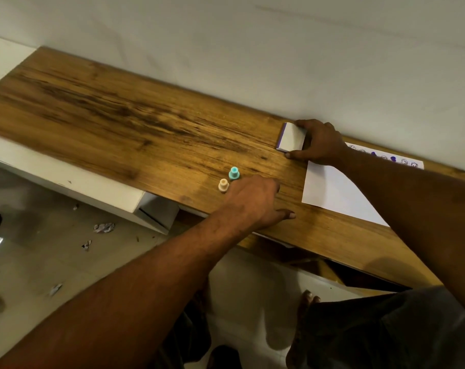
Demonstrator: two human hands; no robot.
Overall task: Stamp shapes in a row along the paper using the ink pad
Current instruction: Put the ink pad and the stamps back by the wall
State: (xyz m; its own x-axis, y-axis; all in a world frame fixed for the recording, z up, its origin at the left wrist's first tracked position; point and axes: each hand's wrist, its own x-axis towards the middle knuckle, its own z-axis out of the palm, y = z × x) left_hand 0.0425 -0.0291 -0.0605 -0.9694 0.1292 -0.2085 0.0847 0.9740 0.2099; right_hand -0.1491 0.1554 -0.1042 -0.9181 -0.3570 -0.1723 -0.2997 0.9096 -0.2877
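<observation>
2 stamps (pixel 228 179) stand beside left fingers (pixel 287 214), spread loose; right fingers (pixel 292 155) grasp ink pad (pixel 292 138).

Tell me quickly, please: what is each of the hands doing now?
Left hand: open, palm down on the table beside two stamps, holding nothing visible.
Right hand: closed on the ink pad.

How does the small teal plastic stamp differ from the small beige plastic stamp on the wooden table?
The teal plastic stamp is blue-green; the beige plastic stamp is pale cream. The teal one stands farther from the table's near edge, the beige one nearer, beside the left hand. Both stand upright, knob up, of like shape and size.
</observation>
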